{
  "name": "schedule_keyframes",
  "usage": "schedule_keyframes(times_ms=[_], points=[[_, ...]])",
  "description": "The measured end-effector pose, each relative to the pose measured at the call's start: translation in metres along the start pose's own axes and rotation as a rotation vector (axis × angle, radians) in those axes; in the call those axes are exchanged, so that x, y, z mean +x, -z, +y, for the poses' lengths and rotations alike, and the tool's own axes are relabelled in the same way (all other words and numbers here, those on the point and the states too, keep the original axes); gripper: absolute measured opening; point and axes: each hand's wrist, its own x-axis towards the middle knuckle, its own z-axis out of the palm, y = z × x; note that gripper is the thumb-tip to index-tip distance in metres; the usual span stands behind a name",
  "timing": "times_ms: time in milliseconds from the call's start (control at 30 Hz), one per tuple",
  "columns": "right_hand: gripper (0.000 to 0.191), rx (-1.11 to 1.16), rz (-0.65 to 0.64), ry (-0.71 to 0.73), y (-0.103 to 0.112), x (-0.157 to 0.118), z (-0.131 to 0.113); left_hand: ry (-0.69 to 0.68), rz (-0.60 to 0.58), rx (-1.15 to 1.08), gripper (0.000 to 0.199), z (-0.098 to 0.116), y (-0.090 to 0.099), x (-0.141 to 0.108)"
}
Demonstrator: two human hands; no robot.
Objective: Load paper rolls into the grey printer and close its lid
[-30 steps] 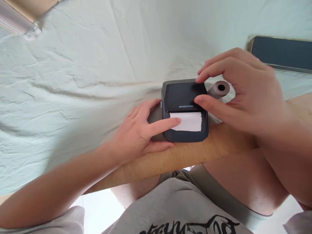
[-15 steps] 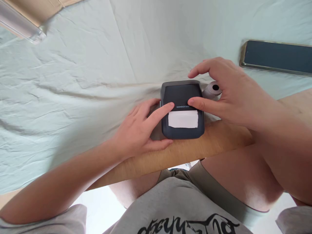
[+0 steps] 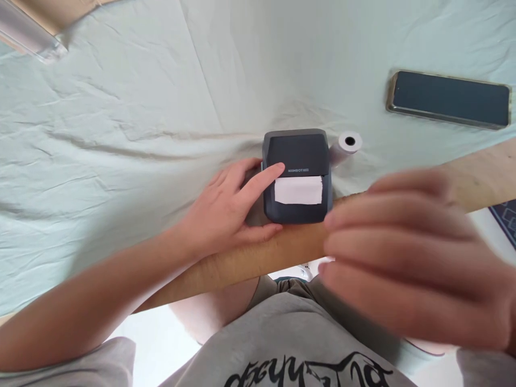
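Observation:
A dark label printer (image 3: 298, 153) sits near the table's front edge, with a strip of white paper (image 3: 298, 190) lying across its front half. My left hand (image 3: 229, 207) rests at the printer's left side, one finger on its top and the thumb near the front corner. Raised in front of the table edge, my right hand (image 3: 411, 252) is blurred, its fingers pointing left; its fingertips overlap the printer's front right corner in view, and whether they hold anything is hidden. Beside the printer on the right stands a white paper roll (image 3: 341, 149) with a black core.
A phone (image 3: 451, 99) lies at the right on the pale wrinkled cloth (image 3: 141, 107). At the top left are a clear plastic object (image 3: 30, 29) and brown cardboard (image 3: 66, 12). The bare wooden edge (image 3: 242, 269) runs along the front.
My right hand has left the printer's top and moved toward me and to the right, nearer the camera. My left hand stays on the printer. The view has shifted slightly.

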Motion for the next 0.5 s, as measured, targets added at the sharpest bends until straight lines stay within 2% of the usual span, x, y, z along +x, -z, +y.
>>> schedule_keyframes(times_ms=[133, 233, 300, 367, 400, 433, 500], points=[[0.040, 0.018, -0.079, 0.056, 0.000, -0.015, -0.030, -0.029, 0.041, -0.023, 0.096, -0.002, -0.001, 0.002], [0.029, 0.039, 0.020, 0.150, 0.003, -0.016, -0.048, -0.050, 0.031, 0.002, 0.098, -0.007, -0.003, 0.003], [0.028, 0.098, 0.043, 0.282, -0.004, -0.022, -0.060, -0.071, 0.018, 0.029, 0.104, -0.011, -0.005, 0.004], [0.031, 0.220, -0.102, 0.416, -0.029, -0.036, -0.068, -0.069, 0.015, 0.046, 0.108, -0.012, -0.006, 0.006], [0.033, 0.332, -0.244, 0.447, -0.048, -0.044, -0.070, -0.060, 0.016, 0.050, 0.109, -0.013, -0.007, 0.006], [0.033, 0.350, -0.340, 0.437, -0.070, -0.052, -0.069, -0.047, 0.013, 0.052, 0.109, -0.013, -0.007, 0.007], [0.018, 0.313, -0.481, 0.330, -0.118, -0.064, -0.061, -0.026, 0.010, 0.046, 0.109, -0.012, -0.008, 0.007]])
